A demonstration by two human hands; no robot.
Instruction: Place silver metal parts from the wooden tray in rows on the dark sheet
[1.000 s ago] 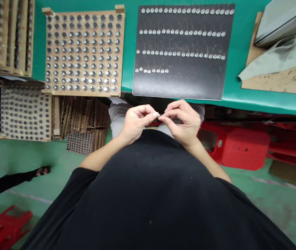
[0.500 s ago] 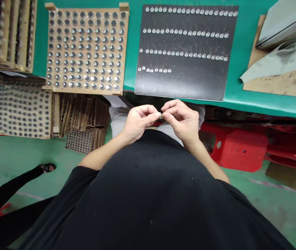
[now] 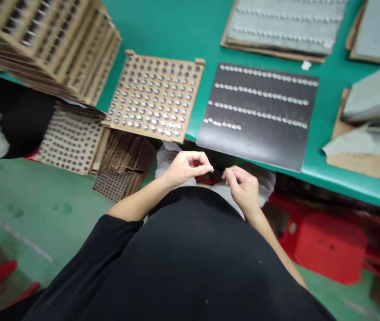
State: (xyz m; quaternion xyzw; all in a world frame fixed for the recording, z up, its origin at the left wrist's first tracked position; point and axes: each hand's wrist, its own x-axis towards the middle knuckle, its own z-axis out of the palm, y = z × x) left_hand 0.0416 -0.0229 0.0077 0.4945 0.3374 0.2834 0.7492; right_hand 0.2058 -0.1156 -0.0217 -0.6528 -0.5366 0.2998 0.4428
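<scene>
My left hand (image 3: pixel 190 168) pinches a small shiny metal piece (image 3: pixel 212 169) between thumb and index finger, above my lap. To its right, my right hand (image 3: pixel 242 185) has its thumb and fingertips pressed together; whether anything is between them is too small to tell. The two hands are apart. Beyond them on the green table lies a black board (image 3: pixel 260 145) with rows of small shiny round pieces, the nearest row shorter than the others. Left of the board is a wooden tray (image 3: pixel 193 104) filled with rows of round metal parts.
Stacked wooden racks (image 3: pixel 109 53) stand at the far left. Grey boards (image 3: pixel 287 26) with rows of pieces lie at the back. A white box (image 3: pixel 370 96) and cloth sit at the right. Red stools (image 3: pixel 332 247) are under the table edge.
My hands have moved apart, the metal piece staying in my left fingertips. The view has shifted and tilted, so more of the table's back and the left racks shows.
</scene>
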